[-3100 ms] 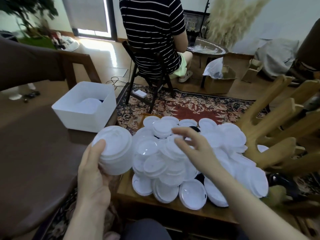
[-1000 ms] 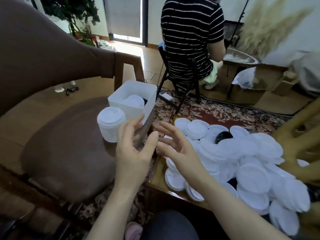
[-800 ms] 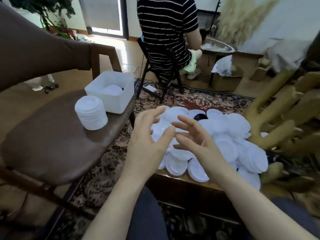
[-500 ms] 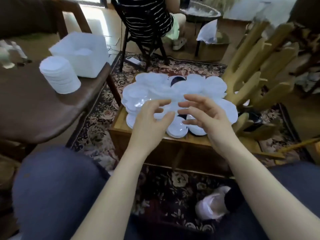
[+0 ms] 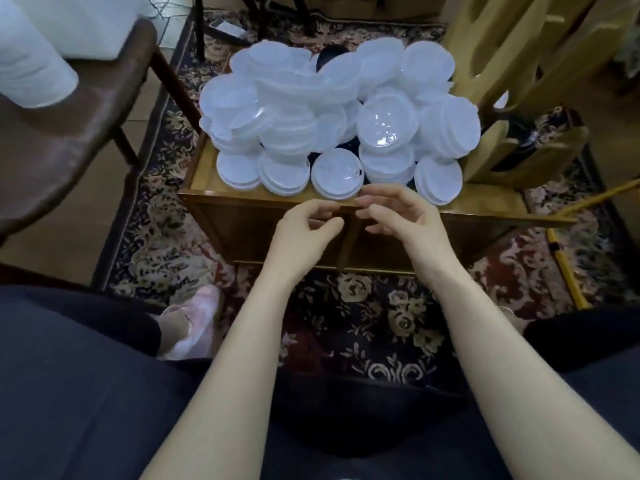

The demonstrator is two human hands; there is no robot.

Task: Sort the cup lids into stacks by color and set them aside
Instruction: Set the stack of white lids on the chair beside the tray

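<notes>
A heap of white cup lids [image 5: 332, 109] covers the small wooden table [image 5: 491, 202]. One black lid [image 5: 329, 55] peeks out at the far side of the heap. A stack of white lids [image 5: 29, 71] stands on the brown chair seat [image 5: 69, 133] at the left. My left hand [image 5: 304, 230] and my right hand [image 5: 398, 216] hover side by side just in front of the table's near edge, below the heap. Both have loosely curled fingers and hold nothing.
A white bin [image 5: 83, 26] sits behind the stack on the chair. A wooden cactus-shaped stand [image 5: 519, 98] rises at the table's right. A patterned rug [image 5: 363, 313] lies below, with my knees and a pink slipper [image 5: 190, 327] near the table.
The stack of white lids went from my left hand onto the chair seat. Both hands came back together in front of the table, and the view tilted down.
</notes>
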